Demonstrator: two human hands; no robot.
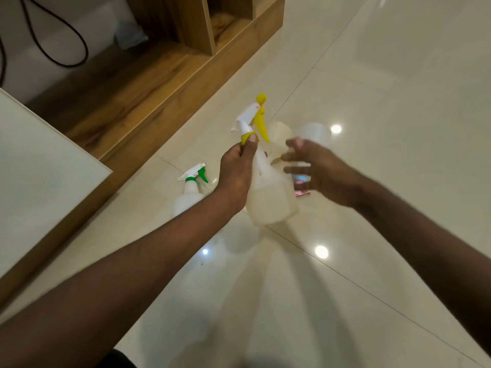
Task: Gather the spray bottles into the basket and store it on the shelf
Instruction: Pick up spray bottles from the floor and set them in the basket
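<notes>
My left hand [236, 173] grips the neck of a translucent spray bottle with a yellow and white trigger head [268, 192], held above the floor. My right hand [316, 171] hovers just right of that bottle, fingers spread, holding nothing. A second bottle with a green and white trigger [190, 191] lies on the tiles behind my left wrist. More pale bottles [310, 134] lie on the floor beyond my right hand, blurred and partly hidden. A pink and blue object [301, 185] peeks out under my right hand. No basket shows.
A low wooden shelf unit [164, 83] with open compartments runs along the upper left. A white slab with a wooden edge [45, 171] juts in at the left. A black cable [61, 41] hangs by the white wall. Glossy cream tiles [385, 102] spread to the right.
</notes>
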